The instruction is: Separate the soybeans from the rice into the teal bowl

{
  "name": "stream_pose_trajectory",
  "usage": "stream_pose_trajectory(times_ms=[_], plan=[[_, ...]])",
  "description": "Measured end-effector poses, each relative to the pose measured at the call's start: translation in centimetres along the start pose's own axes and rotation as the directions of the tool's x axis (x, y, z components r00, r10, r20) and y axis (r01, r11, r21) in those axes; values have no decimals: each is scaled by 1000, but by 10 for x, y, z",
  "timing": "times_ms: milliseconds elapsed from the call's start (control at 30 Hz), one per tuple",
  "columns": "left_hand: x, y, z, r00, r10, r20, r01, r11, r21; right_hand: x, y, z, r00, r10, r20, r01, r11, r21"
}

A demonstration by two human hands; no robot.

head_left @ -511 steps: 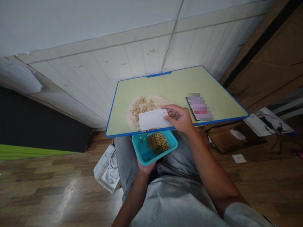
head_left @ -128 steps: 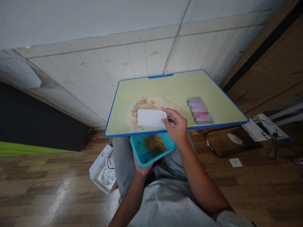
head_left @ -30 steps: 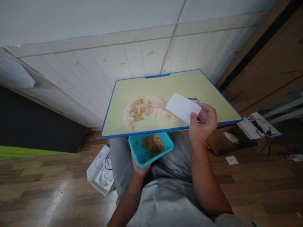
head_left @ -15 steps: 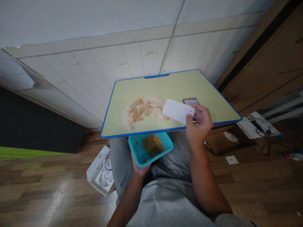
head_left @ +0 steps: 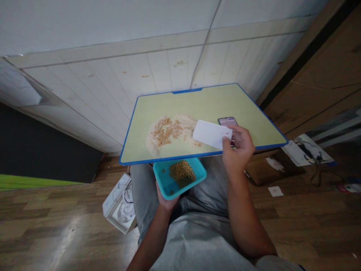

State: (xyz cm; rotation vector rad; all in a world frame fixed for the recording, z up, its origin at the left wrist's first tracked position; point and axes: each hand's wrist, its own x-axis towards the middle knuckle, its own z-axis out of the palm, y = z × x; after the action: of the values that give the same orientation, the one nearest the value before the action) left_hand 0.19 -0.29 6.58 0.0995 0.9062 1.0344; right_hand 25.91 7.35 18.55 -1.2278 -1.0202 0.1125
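Observation:
My left hand [head_left: 168, 201] grips a turquoise plastic tray [head_left: 201, 171] from below, over my lap and just under the table's near edge. Inside it lies a heap of small round yellowish beans [head_left: 182, 174]. My right hand [head_left: 238, 148] pinches a white card [head_left: 210, 133] by its right end, thumb on top. The card is held over the table, its left end close to pale rice-like grains [head_left: 183, 120]. Orange-yellow beans [head_left: 167, 130] are scattered among these grains. Some of my left fingers are hidden under the tray.
The small light-green table [head_left: 208, 103] has a blue rim. A phone [head_left: 228, 121] lies on it, partly behind the card and right hand. An open white box [head_left: 121, 207] is on the floor at left. Cardboard [head_left: 270, 165] and cables [head_left: 311, 152] lie at right.
My right hand and the card have shifted very slightly, with the card's left end a little lower. The left hand and tray stay in place.

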Motion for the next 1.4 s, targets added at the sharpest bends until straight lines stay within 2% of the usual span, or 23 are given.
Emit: stream_pose_trajectory(times_ms=[100, 300, 600, 800, 933, 1167, 1400], plan=[[1, 0, 0, 1000, -3, 14, 3, 1000, -24, 1, -1, 0, 1000, -9, -12, 9, 1000, 24], [0, -1, 1, 999, -19, 37, 22, 997, -80, 0, -2, 0, 996, -28, 83, 25, 999, 47], [-3, 1, 6, 1000, -23, 15, 24, 997, -75, 1, 3, -1, 1000, -25, -1, 25, 999, 23], [-3, -1, 7, 999, -31, -13, 29, 995, -93, 0, -2, -2, 999, -24, 48, 23, 999, 23], [-3, -1, 5, 1000, -14, 0, 14, 997, -72, -1, -7, -1, 996, -18, 85, 15, 999, 45], [1, -3, -3, 1000, 2, 15, -2, 999, 35, 2, -2, -3, 999, 15, 29, -16, 999, 33], [3, -3, 0, 996, -42, -79, 37, 997, -67, -1, -4, -2, 995, 21, 94, -22, 1000, 8]])
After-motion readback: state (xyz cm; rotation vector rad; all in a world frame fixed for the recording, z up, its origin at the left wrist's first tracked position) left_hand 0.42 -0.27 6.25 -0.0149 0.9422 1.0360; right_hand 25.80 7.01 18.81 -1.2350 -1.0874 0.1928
